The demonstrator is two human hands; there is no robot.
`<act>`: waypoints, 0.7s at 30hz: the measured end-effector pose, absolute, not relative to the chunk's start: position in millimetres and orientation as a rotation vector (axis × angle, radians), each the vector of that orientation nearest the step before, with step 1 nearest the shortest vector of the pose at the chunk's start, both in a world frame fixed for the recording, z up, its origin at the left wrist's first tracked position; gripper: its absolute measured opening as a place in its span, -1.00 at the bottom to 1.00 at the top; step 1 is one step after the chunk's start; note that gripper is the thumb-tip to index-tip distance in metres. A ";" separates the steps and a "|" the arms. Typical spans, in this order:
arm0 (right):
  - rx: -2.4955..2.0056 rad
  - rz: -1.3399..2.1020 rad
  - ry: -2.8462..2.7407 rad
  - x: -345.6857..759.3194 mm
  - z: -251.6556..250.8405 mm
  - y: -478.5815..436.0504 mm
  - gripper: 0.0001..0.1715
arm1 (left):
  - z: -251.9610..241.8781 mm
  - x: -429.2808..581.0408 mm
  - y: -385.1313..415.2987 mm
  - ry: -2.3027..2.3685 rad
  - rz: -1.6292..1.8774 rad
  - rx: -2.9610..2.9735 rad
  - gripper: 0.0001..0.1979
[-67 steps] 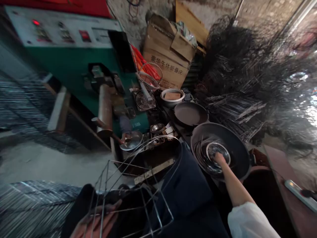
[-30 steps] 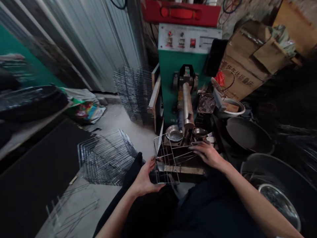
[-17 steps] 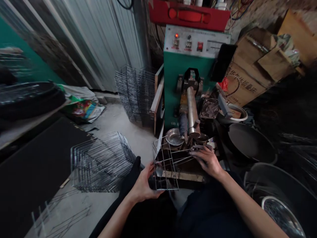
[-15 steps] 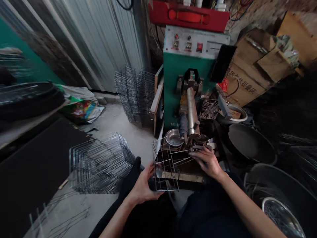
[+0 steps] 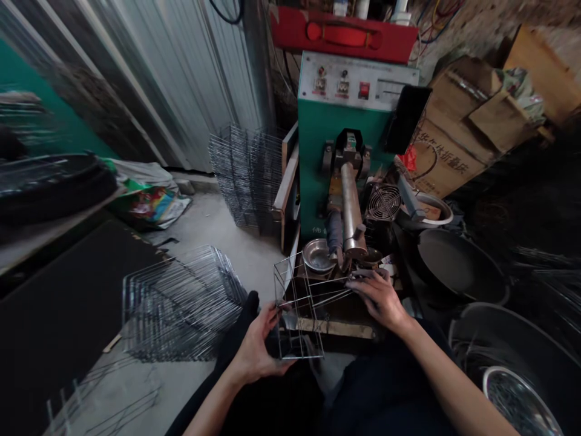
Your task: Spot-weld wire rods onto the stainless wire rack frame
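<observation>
A: Where does the camera sit?
B: 1 view, worn on the head, looking forward and down, close over both hands [image 5: 318,321], facing a green machine [image 5: 336,139] just beyond; floor [image 5: 213,230] at left.

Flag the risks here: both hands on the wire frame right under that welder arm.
1. The right hand rests at the wire frame close beneath the machine arm; fingers could get pinched or burnt if it cycles.
2. The left hand has only a fingertip grip on thin wire; the frame might twist out of line.
3. Loose wires on the floor could snag.
</observation>
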State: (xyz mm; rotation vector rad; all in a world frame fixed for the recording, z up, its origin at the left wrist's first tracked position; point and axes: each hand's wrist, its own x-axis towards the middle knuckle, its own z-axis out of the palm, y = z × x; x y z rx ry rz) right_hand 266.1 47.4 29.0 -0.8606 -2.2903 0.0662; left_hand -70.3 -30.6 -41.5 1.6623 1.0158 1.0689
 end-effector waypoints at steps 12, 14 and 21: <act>-0.861 0.062 -2.249 260.1 20.2 58.0 -0.49 | -43.3 -68.7 -26.4 0.997 1.152 1.619 -0.05; -0.862 0.061 -2.256 258.9 20.7 60.6 -0.48 | -49.0 -69.9 -25.0 1.023 1.147 1.599 -0.03; -0.881 0.053 -2.216 251.2 19.8 65.2 -0.65 | -48.9 -75.5 -16.3 1.006 1.126 1.630 -0.06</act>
